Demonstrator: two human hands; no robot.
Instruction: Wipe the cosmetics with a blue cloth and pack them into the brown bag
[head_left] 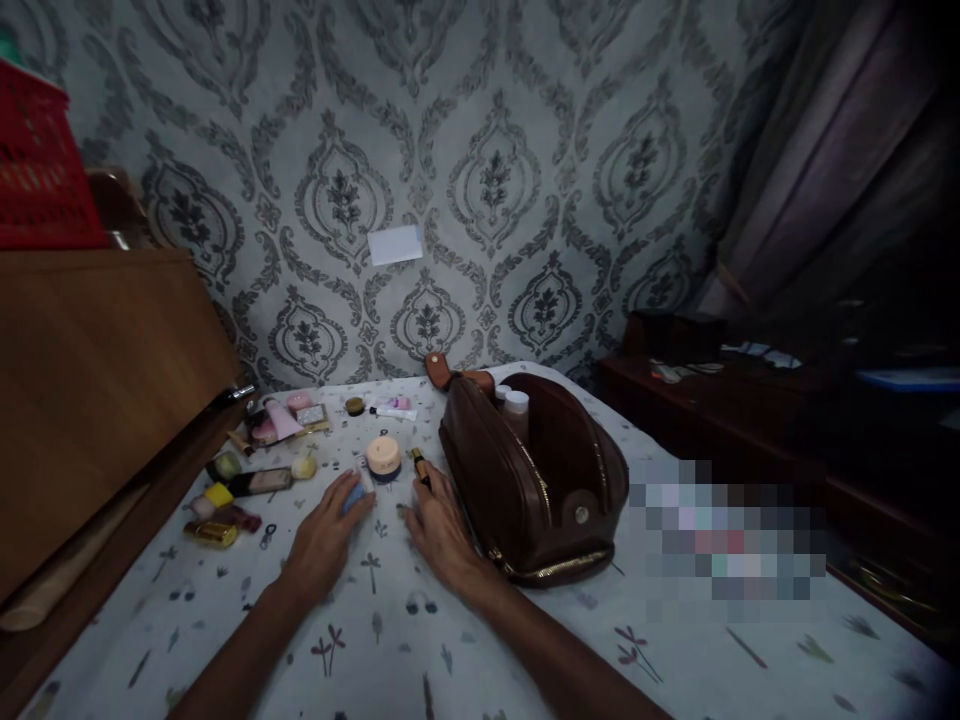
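Note:
My left hand [322, 535] rests on the patterned sheet with its fingers closed around a small blue-and-clear item [357, 493], whose kind I cannot make out. In my right hand [442, 530] is a slim black-and-gold cosmetic tube [420, 466], its gold end pointing away from me. Between and just beyond the hands stands a round jar with a peach lid [384, 457]. Right beside my right hand sits a brown toiletry bag [487, 480], unzipped and gaping. A white-capped bottle [516, 412] stands inside it; the bag's depth is dark.
Several cosmetics, including a pink tube [282, 420], a foundation bottle [270, 481] and a gold bottle [211, 533], lie to the left. A small brown pot [355, 406] and white tube [394, 412] are farther back. A wooden panel [97, 400] borders the left; a patterned wall [465, 200] rises behind.

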